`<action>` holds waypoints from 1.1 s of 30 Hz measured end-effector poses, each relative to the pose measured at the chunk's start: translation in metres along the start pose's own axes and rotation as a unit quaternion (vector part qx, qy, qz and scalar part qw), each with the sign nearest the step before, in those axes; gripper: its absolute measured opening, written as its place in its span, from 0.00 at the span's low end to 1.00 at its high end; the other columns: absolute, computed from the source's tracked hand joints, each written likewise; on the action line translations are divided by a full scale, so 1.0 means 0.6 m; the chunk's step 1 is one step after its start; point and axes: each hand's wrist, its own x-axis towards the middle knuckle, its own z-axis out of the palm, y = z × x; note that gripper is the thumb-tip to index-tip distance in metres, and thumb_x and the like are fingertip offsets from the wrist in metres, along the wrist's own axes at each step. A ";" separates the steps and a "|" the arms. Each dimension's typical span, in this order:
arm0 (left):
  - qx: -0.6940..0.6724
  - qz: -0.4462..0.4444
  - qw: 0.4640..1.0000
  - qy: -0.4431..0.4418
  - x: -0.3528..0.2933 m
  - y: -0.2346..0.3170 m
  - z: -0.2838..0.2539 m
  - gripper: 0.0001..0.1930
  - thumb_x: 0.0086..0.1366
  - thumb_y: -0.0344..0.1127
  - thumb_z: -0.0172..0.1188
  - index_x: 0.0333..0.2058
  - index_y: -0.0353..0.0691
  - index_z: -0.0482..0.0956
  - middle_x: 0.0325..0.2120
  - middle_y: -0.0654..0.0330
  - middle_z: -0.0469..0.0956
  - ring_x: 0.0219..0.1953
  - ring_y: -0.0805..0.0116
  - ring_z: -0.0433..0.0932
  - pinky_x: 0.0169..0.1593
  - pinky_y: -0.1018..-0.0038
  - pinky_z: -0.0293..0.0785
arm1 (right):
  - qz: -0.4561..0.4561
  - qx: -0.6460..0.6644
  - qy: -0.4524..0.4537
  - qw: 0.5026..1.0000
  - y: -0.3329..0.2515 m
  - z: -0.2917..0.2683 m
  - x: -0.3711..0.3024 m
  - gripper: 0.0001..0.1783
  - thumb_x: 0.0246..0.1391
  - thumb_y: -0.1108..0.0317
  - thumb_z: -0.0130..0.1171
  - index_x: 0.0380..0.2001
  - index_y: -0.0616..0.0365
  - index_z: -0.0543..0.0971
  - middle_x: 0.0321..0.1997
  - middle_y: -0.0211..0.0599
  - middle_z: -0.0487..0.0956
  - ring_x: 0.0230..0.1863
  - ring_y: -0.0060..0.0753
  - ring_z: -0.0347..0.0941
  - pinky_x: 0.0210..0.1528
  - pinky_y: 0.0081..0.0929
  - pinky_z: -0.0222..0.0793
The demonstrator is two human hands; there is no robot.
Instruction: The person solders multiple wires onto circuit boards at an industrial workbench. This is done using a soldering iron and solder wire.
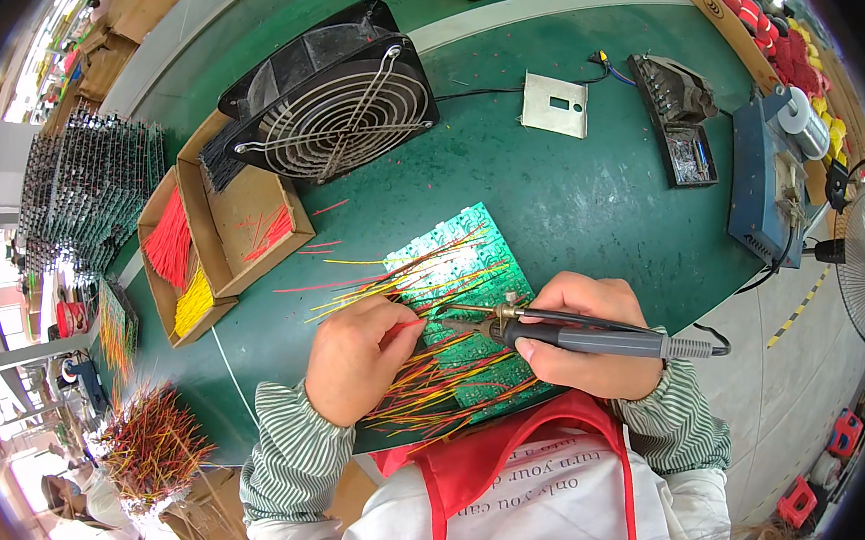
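The right hand (601,302) grips an iron (588,339) by its grey handle, the tip pointing left over a green board (496,290). The left hand (351,360) pinches a thin red wire (406,328) between thumb and fingers, close to the iron's tip; whether tip and wire touch, I cannot tell. The board lies aslant on the green worktop (637,214), in front of the person, with red, yellow and dark wires (424,395) spread across it and past its left edge.

Beyond the left hand sits a carton (268,259) with sections of red, yellow and black wires, and behind it a black fan (338,113) with a round grille. Farther right lie a metal plate (553,118), a black tray (691,158) of small parts and a blue box (755,182) bearing a spool (804,123). At far left stand stacked boards (92,196), with a wire bundle (155,441) nearer the person.
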 end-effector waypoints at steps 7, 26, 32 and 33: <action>0.015 -0.011 1.000 -0.008 0.003 0.005 -0.003 0.05 0.54 0.30 0.62 0.28 0.35 0.78 0.24 0.55 0.76 0.26 0.56 0.76 0.31 0.67 0.72 | -0.006 -0.007 0.010 1.000 0.000 -0.003 0.004 0.11 0.43 0.70 0.64 0.27 0.61 0.72 0.20 0.34 0.78 0.21 0.21 0.75 0.24 0.21 0.69; 0.045 0.047 0.998 -0.001 0.027 0.021 0.009 0.05 0.55 0.29 0.63 0.29 0.34 0.79 0.24 0.56 0.76 0.23 0.62 0.75 0.29 0.71 0.70 | 0.026 0.011 0.055 0.998 0.003 -0.029 -0.018 0.10 0.42 0.71 0.65 0.25 0.61 0.73 0.18 0.30 0.77 0.20 0.16 0.72 0.23 0.18 0.66; 0.043 0.048 0.998 -0.007 0.031 0.021 0.012 0.05 0.55 0.29 0.63 0.28 0.34 0.79 0.23 0.56 0.75 0.21 0.64 0.74 0.27 0.71 0.69 | 0.022 0.007 0.049 0.999 0.011 -0.025 -0.013 0.11 0.42 0.70 0.65 0.25 0.61 0.72 0.18 0.31 0.76 0.19 0.16 0.71 0.22 0.19 0.66; 0.042 0.048 0.998 -0.007 0.032 0.021 0.012 0.05 0.55 0.29 0.63 0.28 0.34 0.79 0.23 0.56 0.75 0.21 0.64 0.74 0.27 0.71 0.69 | 0.023 0.007 0.049 0.999 0.011 -0.026 -0.012 0.11 0.42 0.70 0.65 0.25 0.61 0.72 0.18 0.31 0.76 0.19 0.16 0.71 0.22 0.19 0.66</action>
